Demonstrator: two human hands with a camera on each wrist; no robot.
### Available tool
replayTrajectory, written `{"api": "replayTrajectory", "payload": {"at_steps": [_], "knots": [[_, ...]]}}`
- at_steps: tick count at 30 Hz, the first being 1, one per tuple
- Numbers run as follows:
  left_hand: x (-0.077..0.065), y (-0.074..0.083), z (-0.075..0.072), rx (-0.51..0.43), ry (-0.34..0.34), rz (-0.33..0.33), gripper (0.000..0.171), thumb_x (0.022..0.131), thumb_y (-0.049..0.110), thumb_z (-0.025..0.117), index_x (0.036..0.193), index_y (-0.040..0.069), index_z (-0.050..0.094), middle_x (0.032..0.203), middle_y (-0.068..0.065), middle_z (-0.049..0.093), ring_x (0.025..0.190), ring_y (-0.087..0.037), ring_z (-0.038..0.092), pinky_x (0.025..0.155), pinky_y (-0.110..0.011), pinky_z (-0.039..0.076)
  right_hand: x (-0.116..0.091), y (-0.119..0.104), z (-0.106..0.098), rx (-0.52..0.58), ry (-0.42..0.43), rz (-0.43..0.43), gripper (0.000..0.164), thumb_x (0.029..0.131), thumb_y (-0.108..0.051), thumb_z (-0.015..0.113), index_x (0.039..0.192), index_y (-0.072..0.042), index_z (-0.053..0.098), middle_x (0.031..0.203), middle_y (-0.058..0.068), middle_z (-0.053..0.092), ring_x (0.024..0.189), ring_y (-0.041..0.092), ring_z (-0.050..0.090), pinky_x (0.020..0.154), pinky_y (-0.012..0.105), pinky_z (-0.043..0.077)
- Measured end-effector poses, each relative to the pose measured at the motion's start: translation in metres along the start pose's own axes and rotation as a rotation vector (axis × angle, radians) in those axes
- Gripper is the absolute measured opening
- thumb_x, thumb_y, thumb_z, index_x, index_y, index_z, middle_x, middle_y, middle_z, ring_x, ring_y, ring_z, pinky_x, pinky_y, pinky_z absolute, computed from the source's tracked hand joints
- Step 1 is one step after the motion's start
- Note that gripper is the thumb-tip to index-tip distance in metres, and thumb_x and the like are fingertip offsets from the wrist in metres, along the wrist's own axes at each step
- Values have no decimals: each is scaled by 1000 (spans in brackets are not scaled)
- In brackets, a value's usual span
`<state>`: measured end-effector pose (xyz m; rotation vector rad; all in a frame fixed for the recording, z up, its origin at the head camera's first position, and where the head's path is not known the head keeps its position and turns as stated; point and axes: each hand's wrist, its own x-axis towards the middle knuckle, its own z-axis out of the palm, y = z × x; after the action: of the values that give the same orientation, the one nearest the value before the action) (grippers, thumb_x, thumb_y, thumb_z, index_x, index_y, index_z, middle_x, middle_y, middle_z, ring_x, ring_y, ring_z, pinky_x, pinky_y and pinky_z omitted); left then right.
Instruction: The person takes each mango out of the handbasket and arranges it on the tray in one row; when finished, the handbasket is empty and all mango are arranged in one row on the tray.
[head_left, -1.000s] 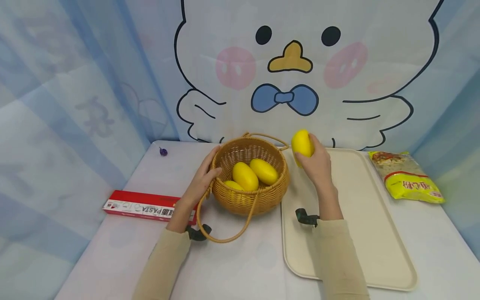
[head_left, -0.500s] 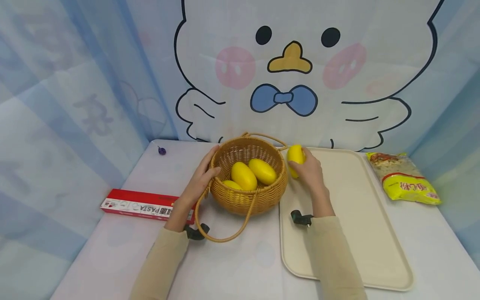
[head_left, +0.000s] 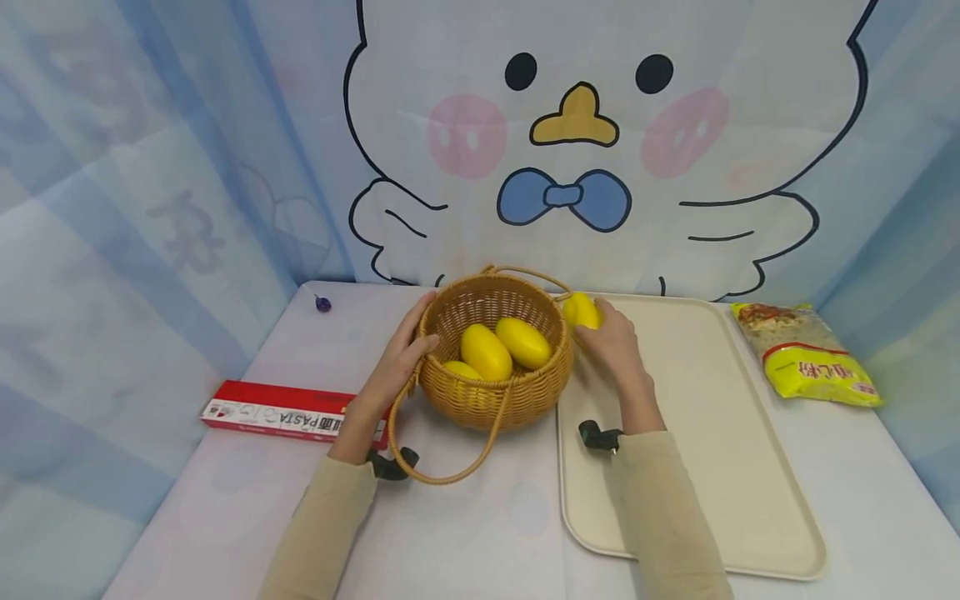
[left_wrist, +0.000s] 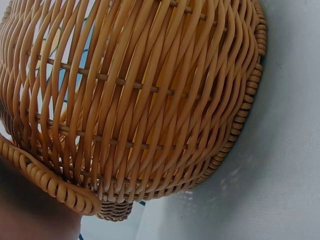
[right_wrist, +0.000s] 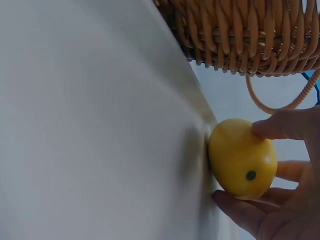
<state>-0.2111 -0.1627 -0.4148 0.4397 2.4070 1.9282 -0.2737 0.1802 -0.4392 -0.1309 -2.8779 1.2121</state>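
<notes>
Gripping yellow fruit (head_left: 582,311); white tabletop (head_left: 472,537); printed curtain (head_left: 577,42)

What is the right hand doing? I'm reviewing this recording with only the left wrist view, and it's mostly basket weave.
Observer: The right hand is gripping a yellow fruit between its thumb and fingers.
Operator: I catch some yellow through the weave. What's inside?
Observer: The head view shows three more yellow fruits in the basket, one of them partly hidden by the near rim.
Operator: And what lies on the right hand's side?
Observer: A beige tray, flat beside the basket.
</notes>
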Motion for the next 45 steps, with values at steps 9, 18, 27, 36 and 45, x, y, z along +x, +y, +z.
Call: {"api": "replayTrajectory", "payload": {"at_steps": [9, 18, 27, 36, 45], "knots": [[-5, -11, -2, 17, 38, 25, 66, 99, 22, 46, 158, 37, 22, 164, 18, 20, 153, -10, 16, 126, -49, 15, 0, -5, 4, -13, 23, 10, 74, 94, -44, 55, 155, -9, 31, 144, 21, 50, 116, 35, 55, 95, 50, 49], [-9, 5, -6, -3, 29, -4, 67, 98, 18, 46, 160, 27, 20, 166, 8, 18, 154, -16, 16, 126, -48, 14, -1, -13, -4, -39, 55, 11, 79, 95, -51, 54, 157, -10, 27, 157, 22, 36, 143, 43, 36, 115, 59, 33], [-9, 14, -4, -17, 15, 9, 68, 98, 18, 46, 160, 21, 19, 167, 3, 17, 154, -19, 15, 126, -49, 14, -8, -26, -16, 22, 174, -109, 71, 96, -49, 54, 156, -17, 34, 157, 15, 40, 144, 39, 37, 116, 60, 31], [2, -11, -1, 14, 14, 60, 65, 99, 24, 46, 158, 34, 21, 165, 14, 19, 153, -12, 17, 125, -48, 17, -18, -35, -19, 146, 196, -206, 65, 95, -43, 60, 153, -21, 40, 151, 12, 48, 137, 33, 45, 111, 56, 38], [2, -9, -1, 18, 4, 37, 65, 100, 24, 45, 159, 33, 20, 165, 16, 18, 153, -12, 18, 125, -47, 18, -36, -65, -26, 153, 197, -347, 63, 94, -38, 62, 152, -26, 42, 149, 10, 50, 135, 31, 47, 111, 53, 40]]}}
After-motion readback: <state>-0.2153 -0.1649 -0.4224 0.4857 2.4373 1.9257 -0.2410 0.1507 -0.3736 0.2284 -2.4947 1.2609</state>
